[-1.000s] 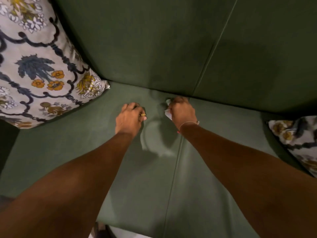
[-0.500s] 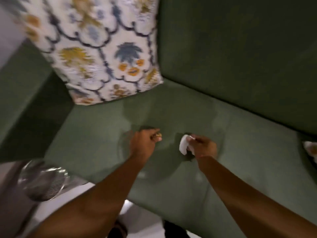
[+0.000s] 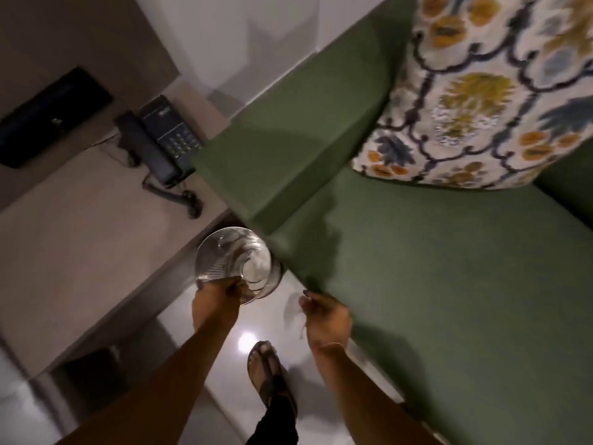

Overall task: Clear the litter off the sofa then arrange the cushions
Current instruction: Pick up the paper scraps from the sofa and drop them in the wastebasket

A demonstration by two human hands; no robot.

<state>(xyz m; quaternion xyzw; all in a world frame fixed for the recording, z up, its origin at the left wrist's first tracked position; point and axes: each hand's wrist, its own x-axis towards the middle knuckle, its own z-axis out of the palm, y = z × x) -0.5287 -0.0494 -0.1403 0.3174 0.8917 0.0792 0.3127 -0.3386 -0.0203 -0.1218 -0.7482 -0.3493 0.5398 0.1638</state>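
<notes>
The green sofa (image 3: 433, 284) fills the right side, and no litter shows on its seat. A floral cushion (image 3: 475, 101) leans upright in its left corner by the armrest (image 3: 288, 149). A round shiny waste bin (image 3: 211, 252) stands on the floor at the sofa's front corner, with something pale inside. My left hand (image 3: 216, 298) hangs over the bin's near rim, fingers bunched and pointing down; what they hold is hidden. My right hand (image 3: 325, 316) hovers by the sofa's front corner, fingers loosely curled, with no white paper visible in it.
A beige side table (image 3: 80, 220) to the left carries a dark telephone (image 3: 160, 142) with a coiled cord. A black panel (image 3: 48, 120) sits on the wall behind it. My sandalled foot (image 3: 266, 370) stands on the glossy white floor between table and sofa.
I have turned left from the seat to the bin. Both hands left the cushion: the left reached the bin's rim, and the white paper in the right is no longer seen.
</notes>
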